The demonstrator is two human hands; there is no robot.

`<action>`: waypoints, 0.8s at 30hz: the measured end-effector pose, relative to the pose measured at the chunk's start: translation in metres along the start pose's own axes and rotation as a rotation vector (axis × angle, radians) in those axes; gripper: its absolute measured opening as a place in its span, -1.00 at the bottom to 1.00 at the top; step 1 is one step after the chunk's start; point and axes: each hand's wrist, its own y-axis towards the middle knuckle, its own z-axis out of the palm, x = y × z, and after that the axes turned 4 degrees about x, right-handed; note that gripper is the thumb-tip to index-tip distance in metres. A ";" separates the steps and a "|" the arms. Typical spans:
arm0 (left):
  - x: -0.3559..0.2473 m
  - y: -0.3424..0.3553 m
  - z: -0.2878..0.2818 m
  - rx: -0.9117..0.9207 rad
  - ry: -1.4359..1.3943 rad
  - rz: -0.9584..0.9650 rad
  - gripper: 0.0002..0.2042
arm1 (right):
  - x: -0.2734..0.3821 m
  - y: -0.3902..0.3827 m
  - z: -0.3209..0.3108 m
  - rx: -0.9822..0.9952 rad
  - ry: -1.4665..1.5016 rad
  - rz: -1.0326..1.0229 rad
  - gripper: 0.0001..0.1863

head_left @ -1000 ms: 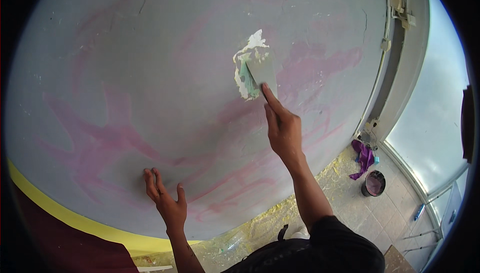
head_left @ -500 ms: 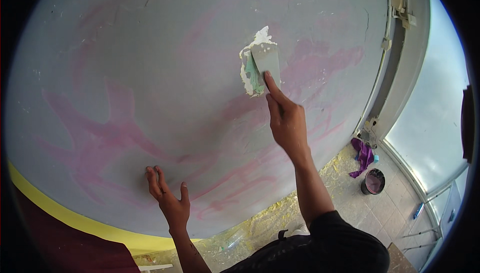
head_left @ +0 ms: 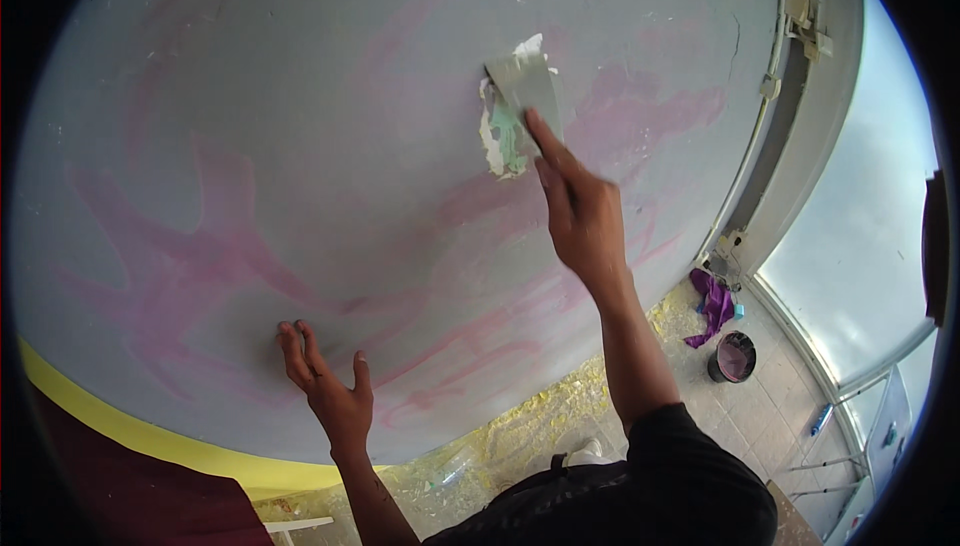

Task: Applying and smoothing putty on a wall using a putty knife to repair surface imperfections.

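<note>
Scraper [head_left: 532, 88] in right hand [head_left: 588, 221], left hand [head_left: 336, 403] wide on grey wall [head_left: 350, 126], bucket [head_left: 733, 360] on tiled floor [head_left: 745, 426]

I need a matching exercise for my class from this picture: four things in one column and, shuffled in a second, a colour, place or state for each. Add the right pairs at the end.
Column 1
1. Scraper
2. Left hand
3. Bucket
4. Cloth

Column 2
A. Purple, crumpled on the floor
B. Held in the right hand, its blade over part of the white-and-green patch
C. Black outside, pinkish inside
D. Empty, with the thumb apart from the fingers

Right pairs: 1-B, 2-D, 3-C, 4-A
</note>
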 end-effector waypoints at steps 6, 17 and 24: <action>0.003 -0.001 -0.001 0.037 -0.039 -0.014 -0.17 | 0.017 0.046 0.002 -0.041 -0.048 -0.034 -0.52; 0.007 -0.001 0.004 0.023 -0.047 0.029 -0.17 | 0.021 -0.001 -0.008 0.102 0.027 0.111 -0.50; 0.006 0.001 0.005 -0.022 0.012 0.042 -0.14 | 0.011 -0.026 -0.039 0.135 0.000 0.178 -0.33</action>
